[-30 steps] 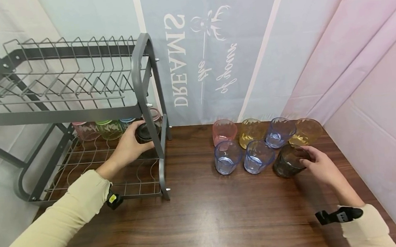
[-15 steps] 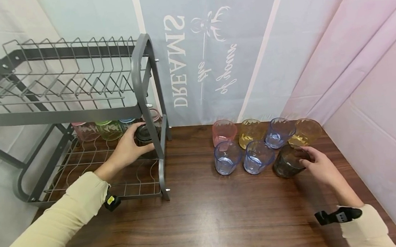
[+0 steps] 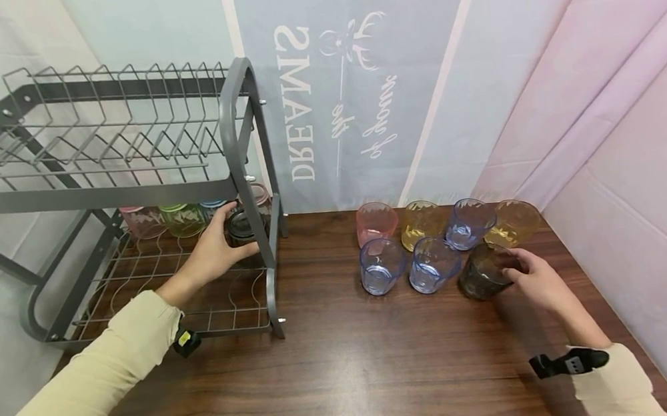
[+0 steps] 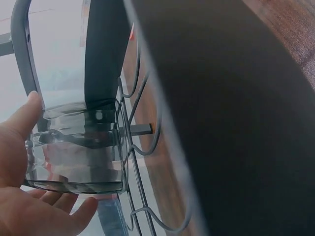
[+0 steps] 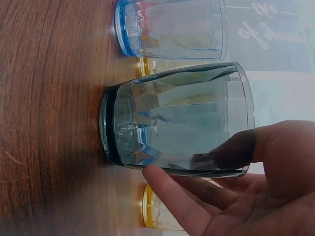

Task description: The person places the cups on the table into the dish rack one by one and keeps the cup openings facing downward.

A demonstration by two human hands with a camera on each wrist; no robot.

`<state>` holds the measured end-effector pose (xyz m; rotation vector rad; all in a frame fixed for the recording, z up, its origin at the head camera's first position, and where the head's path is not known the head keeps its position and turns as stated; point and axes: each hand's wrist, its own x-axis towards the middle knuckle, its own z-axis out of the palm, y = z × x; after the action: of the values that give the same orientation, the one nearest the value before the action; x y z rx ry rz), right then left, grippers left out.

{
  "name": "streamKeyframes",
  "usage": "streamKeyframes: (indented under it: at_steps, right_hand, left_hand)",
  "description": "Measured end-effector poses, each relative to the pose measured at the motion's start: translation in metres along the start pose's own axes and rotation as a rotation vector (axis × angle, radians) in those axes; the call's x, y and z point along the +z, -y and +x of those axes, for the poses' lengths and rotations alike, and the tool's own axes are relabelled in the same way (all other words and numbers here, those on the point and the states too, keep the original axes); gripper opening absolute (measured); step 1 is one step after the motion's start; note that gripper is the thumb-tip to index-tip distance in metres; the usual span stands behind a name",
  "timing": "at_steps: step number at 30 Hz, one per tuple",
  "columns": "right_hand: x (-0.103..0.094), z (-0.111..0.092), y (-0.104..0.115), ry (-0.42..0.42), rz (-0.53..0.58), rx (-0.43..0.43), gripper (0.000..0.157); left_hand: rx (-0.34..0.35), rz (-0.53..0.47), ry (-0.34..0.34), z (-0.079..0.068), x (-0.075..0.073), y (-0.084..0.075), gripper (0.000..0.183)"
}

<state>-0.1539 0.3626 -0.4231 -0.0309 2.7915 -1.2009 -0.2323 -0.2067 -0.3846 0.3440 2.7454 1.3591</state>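
Note:
On the lower tier of the dish rack (image 3: 228,131), my left hand (image 3: 211,252) holds a dark grey glass (image 3: 241,226) bottom up, partly hidden behind the rack's post. The left wrist view has thumb and fingers around that glass's sides, its lower end at the rack wires (image 4: 140,191). At the right, my right hand (image 3: 539,278) pinches the rim of another dark grey glass (image 5: 172,118), thumb inside and fingers outside. This glass stands upright on the table (image 3: 349,367), or very close to it, tilted slightly in the head view.
Upright glasses stand beside the right hand: pink (image 3: 376,222), yellow (image 3: 421,227), blue (image 3: 470,221), amber (image 3: 512,221), with two more blue ones in front. Pink (image 3: 144,223), green (image 3: 183,221) and blue (image 3: 214,209) glasses line the rack's back. A pinkish one (image 3: 262,198) is behind the post.

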Motion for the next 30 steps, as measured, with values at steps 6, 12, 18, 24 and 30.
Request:
streamKeyframes:
  at_steps: [6, 12, 18, 24, 30]
  right_hand:
    - [-0.001, 0.001, -0.002, 0.015, 0.020, 0.006, 0.041]
    - [-0.001, 0.001, -0.003, 0.017, 0.016, 0.017, 0.041]
    - [0.000, 0.000, -0.001, 0.017, 0.023, 0.025, 0.041]
    - [-0.001, 0.000, -0.001, 0.009, -0.001, 0.019, 0.040]
    - [-0.001, 0.000, 0.000, 0.006, -0.003, 0.023, 0.040]
  left_hand:
    - [0.026, -0.027, 0.003, -0.001, 0.001, -0.001, 0.100]
    - [0.024, -0.012, -0.001, -0.008, -0.002, -0.004, 0.097]
    - [0.009, -0.006, -0.045, -0.025, -0.012, -0.008, 0.087]
    - [0.084, -0.019, -0.125, -0.040, -0.021, -0.014, 0.070]
    - [0.147, -0.028, -0.160, -0.054, -0.021, -0.026, 0.062]
